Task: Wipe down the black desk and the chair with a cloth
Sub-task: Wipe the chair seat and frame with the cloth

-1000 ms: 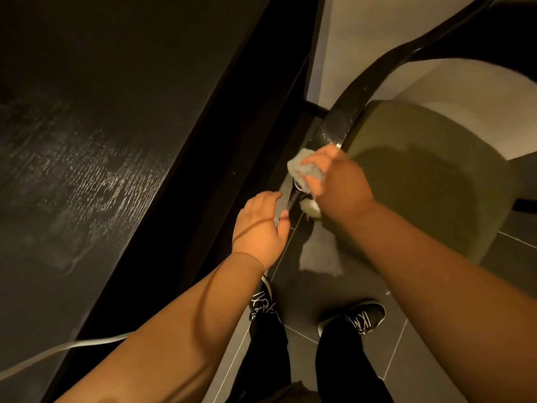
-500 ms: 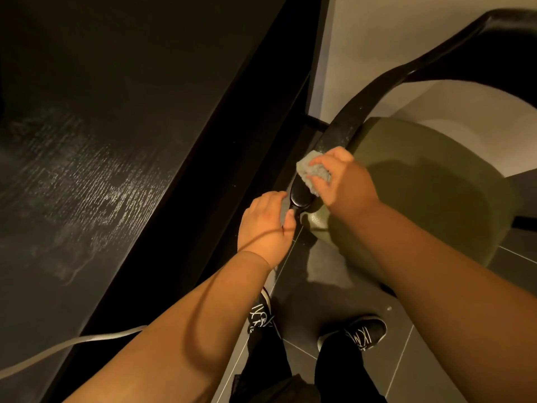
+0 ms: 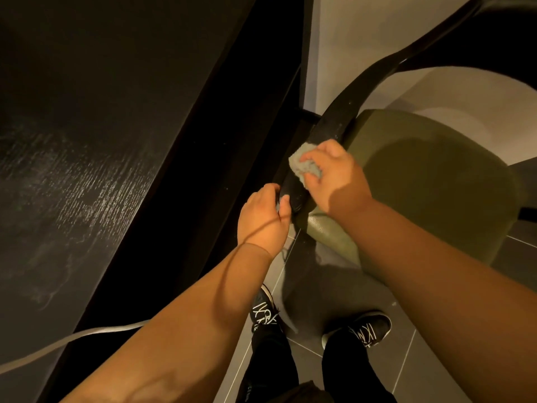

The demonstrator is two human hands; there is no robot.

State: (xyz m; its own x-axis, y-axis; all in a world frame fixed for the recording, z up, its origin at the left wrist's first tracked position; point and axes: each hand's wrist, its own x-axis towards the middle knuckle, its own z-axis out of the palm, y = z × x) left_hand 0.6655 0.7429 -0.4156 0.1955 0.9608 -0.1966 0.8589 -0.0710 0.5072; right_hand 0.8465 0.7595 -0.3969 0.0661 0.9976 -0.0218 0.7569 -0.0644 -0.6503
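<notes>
The black desk (image 3: pixel 87 146) fills the left side, its top streaked with wipe marks. To its right stands a chair with an olive green seat (image 3: pixel 430 181) and a curved black armrest (image 3: pixel 343 117). My right hand (image 3: pixel 334 173) presses a small grey cloth (image 3: pixel 302 165) onto the armrest near its front end. My left hand (image 3: pixel 264 219) grips the rounded front tip of the armrest, just below the cloth.
A grey cable (image 3: pixel 72 338) runs across the desk's near corner. My two feet in black shoes (image 3: pixel 360 330) stand on grey floor tiles (image 3: pixel 436 359) between desk and chair. A pale wall (image 3: pixel 363 39) rises behind the chair.
My left hand has closed around the armrest's front tip. My right hand and the cloth stay on the armrest near that end, shifting slightly along it.
</notes>
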